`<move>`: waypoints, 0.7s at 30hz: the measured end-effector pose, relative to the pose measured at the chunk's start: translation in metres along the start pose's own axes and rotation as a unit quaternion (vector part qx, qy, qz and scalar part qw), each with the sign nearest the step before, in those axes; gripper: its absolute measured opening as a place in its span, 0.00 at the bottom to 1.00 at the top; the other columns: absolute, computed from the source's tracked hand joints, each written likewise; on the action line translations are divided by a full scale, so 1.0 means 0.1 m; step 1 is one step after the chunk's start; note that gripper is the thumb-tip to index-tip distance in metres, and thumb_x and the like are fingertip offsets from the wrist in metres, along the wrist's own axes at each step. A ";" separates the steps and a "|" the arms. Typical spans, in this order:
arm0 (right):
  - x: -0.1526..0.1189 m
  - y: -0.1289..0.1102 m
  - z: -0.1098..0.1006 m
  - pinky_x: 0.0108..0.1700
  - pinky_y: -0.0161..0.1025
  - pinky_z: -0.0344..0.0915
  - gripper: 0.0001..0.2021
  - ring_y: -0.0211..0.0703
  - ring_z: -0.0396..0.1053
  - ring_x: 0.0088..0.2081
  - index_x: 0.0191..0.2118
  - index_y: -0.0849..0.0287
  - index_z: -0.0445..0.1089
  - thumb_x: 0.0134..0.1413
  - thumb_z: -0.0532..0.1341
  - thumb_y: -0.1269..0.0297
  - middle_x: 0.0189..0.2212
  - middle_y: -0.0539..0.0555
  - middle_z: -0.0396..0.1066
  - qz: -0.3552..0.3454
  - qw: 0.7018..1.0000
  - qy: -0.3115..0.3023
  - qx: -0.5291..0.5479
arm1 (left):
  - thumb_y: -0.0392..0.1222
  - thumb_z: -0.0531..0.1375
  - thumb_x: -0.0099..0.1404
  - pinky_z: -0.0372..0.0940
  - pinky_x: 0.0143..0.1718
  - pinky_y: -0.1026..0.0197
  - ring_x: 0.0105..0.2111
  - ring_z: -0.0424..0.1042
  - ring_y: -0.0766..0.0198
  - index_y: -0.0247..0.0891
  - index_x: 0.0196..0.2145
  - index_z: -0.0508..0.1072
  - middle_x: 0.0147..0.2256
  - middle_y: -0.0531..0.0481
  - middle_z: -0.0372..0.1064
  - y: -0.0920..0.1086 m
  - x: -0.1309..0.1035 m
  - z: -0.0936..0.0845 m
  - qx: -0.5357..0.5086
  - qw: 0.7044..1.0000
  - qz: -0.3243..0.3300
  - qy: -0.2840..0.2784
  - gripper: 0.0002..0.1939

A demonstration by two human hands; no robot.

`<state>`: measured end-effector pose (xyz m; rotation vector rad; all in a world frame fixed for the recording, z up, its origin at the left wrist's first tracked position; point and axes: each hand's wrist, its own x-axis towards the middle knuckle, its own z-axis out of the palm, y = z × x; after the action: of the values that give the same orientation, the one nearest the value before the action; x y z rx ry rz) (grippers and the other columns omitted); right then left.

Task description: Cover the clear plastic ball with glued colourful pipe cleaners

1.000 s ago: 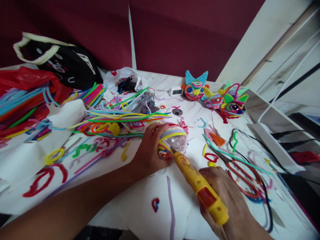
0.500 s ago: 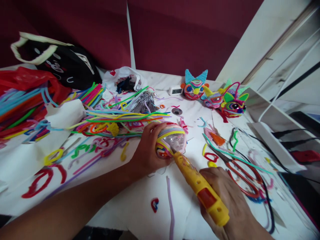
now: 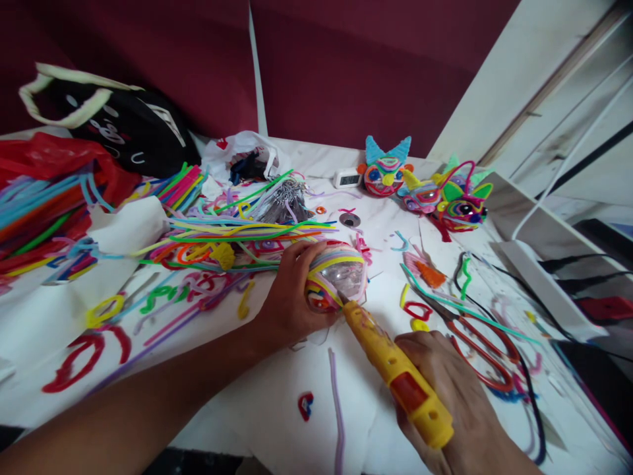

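Note:
My left hand [image 3: 297, 290] is wrapped round the left side of a clear plastic ball [image 3: 341, 277], partly covered in coloured pipe cleaners. In my right hand [image 3: 435, 376] is a yellow hot glue gun [image 3: 395, 369] with a red panel on its side. Its tip meets the lower edge of the ball, near an orange, white and blue coil. My palm and some fingers of the right hand are hidden behind the gun. Below the ball lie a purple pipe cleaner [image 3: 337, 402] and a small red and blue coil [image 3: 305, 406].
Orange-handled scissors [image 3: 482, 353] and a black cord lie to the right, near a white power strip [image 3: 548, 284]. Loose pipe cleaners [image 3: 247, 231] are heaped at the left. Decorated animal-face balls [image 3: 384, 175] and a small digital clock [image 3: 347, 178] stand at the back.
The ball has turned very slightly in my left hand. The glue gun and my right hand stay almost where they were.

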<state>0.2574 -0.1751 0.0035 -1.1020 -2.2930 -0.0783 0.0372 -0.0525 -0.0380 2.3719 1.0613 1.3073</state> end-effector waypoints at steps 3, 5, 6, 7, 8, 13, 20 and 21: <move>0.00 0.00 -0.02 0.36 0.43 0.65 0.03 0.46 0.68 0.36 0.40 0.59 0.61 0.61 0.52 0.70 0.35 0.57 0.70 0.002 1.000 -0.011 -0.004 | 0.45 0.74 0.45 0.61 0.60 0.39 0.58 0.62 0.42 0.43 0.63 0.55 0.57 0.38 0.57 0.00 0.00 0.00 0.000 1.000 0.001 -0.001 0.51; 0.00 -0.01 -0.02 0.35 0.43 0.65 0.03 0.47 0.69 0.36 0.40 0.59 0.61 0.62 0.51 0.70 0.35 0.58 0.70 -0.001 1.000 -0.009 -0.007 | 0.45 0.74 0.45 0.61 0.59 0.39 0.58 0.62 0.42 0.43 0.63 0.55 0.57 0.37 0.57 0.00 0.00 0.00 -0.001 1.000 0.000 -0.001 0.51; 0.01 -0.01 -0.02 0.35 0.43 0.65 0.03 0.47 0.69 0.36 0.40 0.59 0.61 0.63 0.51 0.69 0.35 0.58 0.70 -0.002 1.000 -0.005 -0.009 | 0.45 0.74 0.45 0.61 0.59 0.39 0.58 0.62 0.42 0.42 0.63 0.55 0.57 0.37 0.57 -0.01 0.01 -0.01 -0.003 1.000 0.002 -0.001 0.51; 0.01 -0.01 -0.02 0.35 0.43 0.66 0.04 0.47 0.69 0.36 0.40 0.59 0.61 0.63 0.51 0.68 0.35 0.58 0.70 0.000 1.000 -0.003 -0.011 | 0.44 0.74 0.45 0.62 0.59 0.39 0.58 0.62 0.42 0.42 0.63 0.55 0.57 0.37 0.57 -0.01 0.01 -0.01 -0.006 1.000 0.004 -0.002 0.51; 0.02 -0.01 -0.02 0.35 0.43 0.66 0.04 0.47 0.69 0.35 0.41 0.59 0.61 0.64 0.51 0.68 0.35 0.58 0.71 0.004 1.000 -0.003 -0.012 | 0.44 0.74 0.45 0.62 0.59 0.39 0.58 0.62 0.42 0.42 0.63 0.55 0.57 0.37 0.57 -0.01 0.01 -0.01 -0.008 1.000 0.005 -0.003 0.51; 0.03 -0.01 -0.05 0.34 0.43 0.66 0.04 0.47 0.70 0.34 0.40 0.58 0.60 0.64 0.50 0.68 0.34 0.58 0.71 0.009 1.000 -0.008 -0.016 | 0.45 0.74 0.46 0.61 0.59 0.38 0.58 0.63 0.42 0.44 0.62 0.55 0.57 0.37 0.58 -0.01 0.01 -0.01 -0.006 1.000 -0.002 0.002 0.50; 0.01 0.00 -0.01 0.33 0.44 0.67 0.04 0.47 0.70 0.34 0.41 0.58 0.61 0.64 0.51 0.68 0.34 0.57 0.71 0.010 1.000 0.008 -0.015 | 0.47 0.74 0.47 0.61 0.59 0.38 0.59 0.62 0.42 0.43 0.62 0.56 0.57 0.37 0.58 0.00 0.01 -0.03 -0.001 1.000 -0.014 0.002 0.49; 0.01 0.00 -0.01 0.33 0.44 0.67 0.04 0.47 0.70 0.34 0.42 0.58 0.61 0.63 0.51 0.68 0.34 0.57 0.71 0.009 1.000 0.010 -0.014 | 0.48 0.74 0.47 0.62 0.59 0.38 0.59 0.62 0.42 0.43 0.62 0.56 0.57 0.37 0.59 -0.01 0.02 -0.03 0.000 1.000 -0.014 0.006 0.49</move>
<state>0.2573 -0.1743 0.0046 -1.1321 -2.2696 -0.1145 0.0353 -0.0513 -0.0358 2.3439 1.0927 1.3128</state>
